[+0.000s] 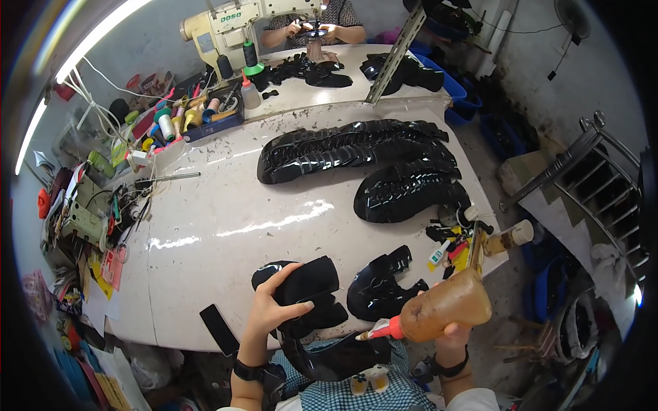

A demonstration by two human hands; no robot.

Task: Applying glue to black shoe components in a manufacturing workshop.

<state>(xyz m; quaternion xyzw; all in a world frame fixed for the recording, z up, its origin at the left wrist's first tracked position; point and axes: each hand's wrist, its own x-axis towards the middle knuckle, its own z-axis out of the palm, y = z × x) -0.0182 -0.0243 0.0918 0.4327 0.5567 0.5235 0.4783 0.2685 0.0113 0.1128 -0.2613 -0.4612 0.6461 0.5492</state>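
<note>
Head view: left hand (274,307) grips a glossy black piece (321,274) at the near edge of the table (205,274), thumb and forefinger parted in a V on top, other fingers hidden. Right hand (452,337) is wrapped round an amber squeeze bottle (449,308), tilted so its red nozzle (394,329) points left, over a lower black strip (336,362) at the lap. Whether tip and strip touch, or strip and gripped piece are joined, cannot be told. A loose black cutout (373,298) lies between the left hand and the bottle; stacked black pieces (329,154) lie farther off. Step in hand, judged: applying liquid, probably glue, along the strip. Next move seems to call for a steady left-hand hold, the tip close to the edge, and light, even squeezing.
</note>
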